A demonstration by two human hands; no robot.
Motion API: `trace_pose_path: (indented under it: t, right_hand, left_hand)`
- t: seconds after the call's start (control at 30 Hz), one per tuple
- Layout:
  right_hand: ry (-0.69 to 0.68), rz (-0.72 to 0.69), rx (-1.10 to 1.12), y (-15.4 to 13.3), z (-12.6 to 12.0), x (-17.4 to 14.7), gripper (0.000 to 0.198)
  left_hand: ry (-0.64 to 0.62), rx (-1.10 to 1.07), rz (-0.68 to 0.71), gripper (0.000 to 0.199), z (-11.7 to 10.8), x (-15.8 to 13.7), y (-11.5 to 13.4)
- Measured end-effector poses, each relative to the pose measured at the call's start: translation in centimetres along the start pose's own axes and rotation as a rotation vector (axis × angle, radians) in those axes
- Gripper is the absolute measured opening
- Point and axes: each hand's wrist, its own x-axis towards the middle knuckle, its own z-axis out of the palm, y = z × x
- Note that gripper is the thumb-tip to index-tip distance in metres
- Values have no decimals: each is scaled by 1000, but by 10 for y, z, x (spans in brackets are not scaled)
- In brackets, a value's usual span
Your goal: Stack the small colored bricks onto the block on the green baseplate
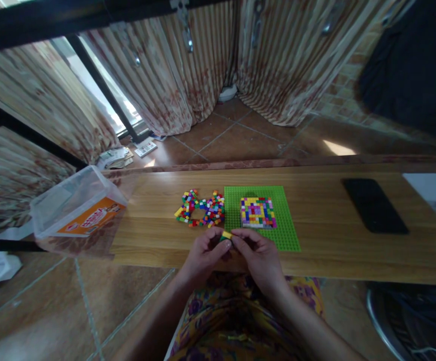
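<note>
Left hand and right hand both pinch yellow-and-green toy bricks; best keep edges flush, pressure even.

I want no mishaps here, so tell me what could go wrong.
The small yellow-and-green plastic piece, pinched between the left hand and the right hand near the front edge of the brown wooden table, might slip and fall. The right hand, close to the square multicoloured plastic-brick block on the green studded plastic baseplate, could bump that block.
</note>
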Motion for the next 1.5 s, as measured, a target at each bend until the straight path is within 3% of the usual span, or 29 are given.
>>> trace_pose_path:
  t: [0.17, 0.63, 0.9, 1.13, 1.37, 1.5]
  right_hand:
    - [-1, 71, 56, 6, 6, -2, 18]
    - [30, 310, 350, 16, 29, 0, 24]
    - [59, 151, 77, 28, 38, 17, 26]
    - [-40, -53, -287, 25, 43, 31, 28]
    - [-50, -71, -332, 34, 35, 32, 32]
    - [-77, -202, -450, 31, 31, 27, 27]
  left_hand:
    - [3, 210, 86, 20, -4, -1, -9]
    - [35, 171, 94, 21, -21, -5, -17]
    - [185, 62, 40, 25, -29, 6, -25]
    - [296, -102, -75, 35, -36, 15, -21]
    - [306, -167, -88, 35, -42, 17, -25]
    - [323, -171, -101, 31, -41, 17, -25]
